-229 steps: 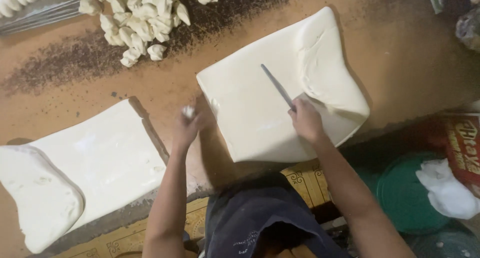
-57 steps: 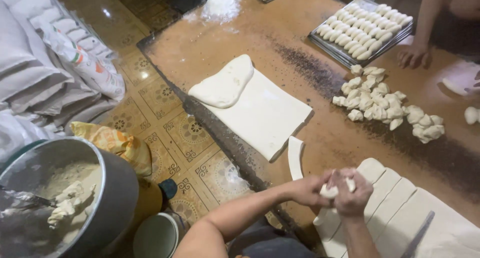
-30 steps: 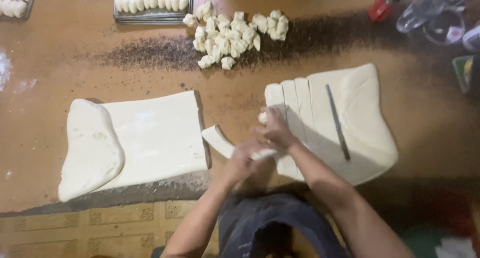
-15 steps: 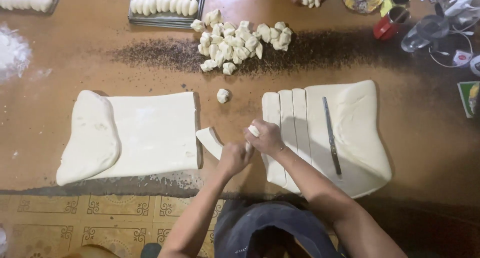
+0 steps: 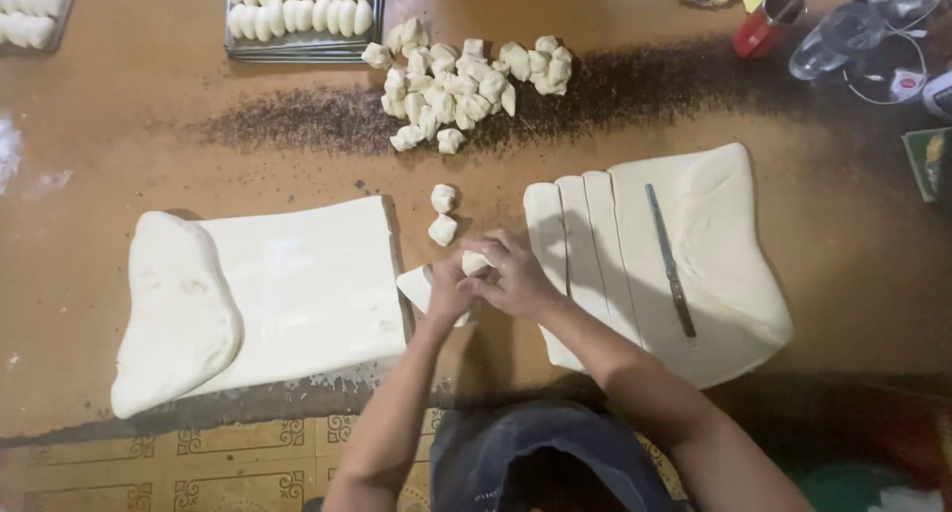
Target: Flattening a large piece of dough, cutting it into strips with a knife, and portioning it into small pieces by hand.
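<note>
My left hand (image 5: 443,286) and my right hand (image 5: 516,274) meet over the brown table (image 5: 119,145), both closed on a small pale dough piece (image 5: 475,262). A dough strip (image 5: 416,286) lies under my left hand. Two small dough pieces (image 5: 442,213) lie just beyond my hands. On the right lies a flat dough sheet (image 5: 714,264) with several long strips (image 5: 583,244) cut along its left side, and a knife (image 5: 670,260) rests on it. A second folded dough sheet (image 5: 288,294) lies on the left.
A pile of small dough pieces (image 5: 461,81) lies further back on a dark scattered streak. A metal tray (image 5: 302,21) holds rows of shaped rolls; another tray (image 5: 35,16) is at far left. A red cup (image 5: 762,26) and clear glass (image 5: 833,41) stand at back right.
A second small dough piece now lies beside the first one beyond my hands. My hands have stayed together at the strip, working another piece. The view has shifted slightly.
</note>
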